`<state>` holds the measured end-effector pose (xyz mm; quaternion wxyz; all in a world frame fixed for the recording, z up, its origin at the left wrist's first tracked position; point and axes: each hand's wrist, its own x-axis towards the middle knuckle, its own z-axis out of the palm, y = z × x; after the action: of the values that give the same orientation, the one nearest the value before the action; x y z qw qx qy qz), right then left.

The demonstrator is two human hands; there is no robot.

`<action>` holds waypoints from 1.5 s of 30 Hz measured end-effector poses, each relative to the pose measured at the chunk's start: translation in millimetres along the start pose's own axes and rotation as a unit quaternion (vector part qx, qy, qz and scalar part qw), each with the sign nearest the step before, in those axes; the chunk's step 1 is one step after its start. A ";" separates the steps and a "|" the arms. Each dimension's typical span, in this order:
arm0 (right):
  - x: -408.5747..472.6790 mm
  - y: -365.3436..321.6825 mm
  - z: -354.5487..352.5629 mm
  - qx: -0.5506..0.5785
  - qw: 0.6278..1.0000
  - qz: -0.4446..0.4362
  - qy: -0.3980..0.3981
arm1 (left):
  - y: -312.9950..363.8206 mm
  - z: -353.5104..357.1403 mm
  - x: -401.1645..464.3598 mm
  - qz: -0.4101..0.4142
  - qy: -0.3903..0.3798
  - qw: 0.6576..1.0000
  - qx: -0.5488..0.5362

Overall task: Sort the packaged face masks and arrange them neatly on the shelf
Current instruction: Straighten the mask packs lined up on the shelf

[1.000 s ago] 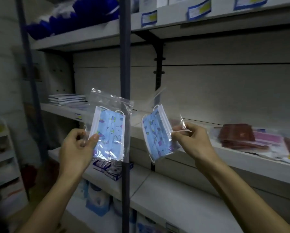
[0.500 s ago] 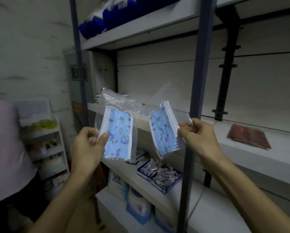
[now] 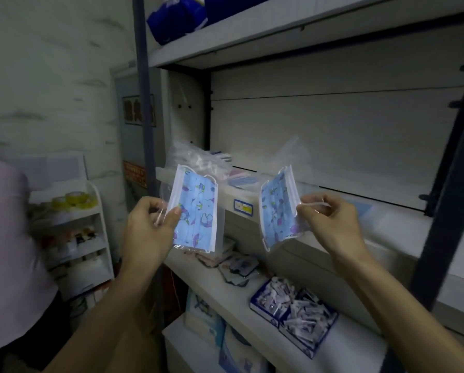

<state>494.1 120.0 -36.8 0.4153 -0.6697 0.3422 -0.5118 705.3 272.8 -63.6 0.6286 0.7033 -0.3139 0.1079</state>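
The person holds two packaged face masks up in front of a shelving unit, one in each hand. The left hand (image 3: 147, 227) pinches the left edge of a blue patterned mask (image 3: 195, 208) sealed in a clear bag, thumb on the front and fingers curled behind, so the pack hangs nearly upright and faces the camera. The right hand (image 3: 330, 222) pinches the right edge of a second blue patterned mask (image 3: 278, 208), also in a clear bag, which is tilted and turned partly edge-on. The two packs are apart, both in the air in front of the middle shelf (image 3: 333, 211) and touching nothing but the hands. At the left end of that shelf, behind the left pack, lies a heap of clear bagged masks (image 3: 198, 164). On the shelf below, a blue box of small wrapped items (image 3: 292, 308) sits near the front edge, with a few flat dark packets (image 3: 239, 267) beside it. Blue packages (image 3: 177, 17) rest on the top shelf. A person in a pale pink top (image 3: 7, 251) stands at the left edge of the view.
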 end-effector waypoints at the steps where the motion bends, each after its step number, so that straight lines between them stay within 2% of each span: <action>1: 6.0 1.1 8.0 -0.001 1.000 -0.001 0.008 | -8.0 4.4 11.5 0.001 -0.010 1.000 -0.010; 12: 62.9 -4.4 119.8 -0.012 0.992 0.019 0.123 | -101.2 17.5 160.5 0.003 -0.088 0.994 -0.070; 19: 92.4 0.1 159.8 -0.059 0.976 0.041 0.207 | -121.9 41.4 220.0 0.027 -0.146 0.982 -0.120; 24: 120.2 4.8 174.4 -0.078 0.968 0.044 0.232 | -134.1 80.5 250.0 0.023 -0.176 0.971 -0.161; 37: 224.7 44.6 222.5 -0.100 0.966 0.073 0.226 | -143.5 174.5 326.8 0.031 -0.210 0.960 -0.183; 45: 254.4 68.0 230.3 -0.257 0.937 0.116 0.208 | -149.9 212.9 360.3 0.051 -0.234 0.951 -0.196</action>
<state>776.7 -85.9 -26.6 0.2055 -0.5879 0.6159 -0.4825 1021.0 -38.2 -28.8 0.6569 0.5546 -0.5026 -0.0916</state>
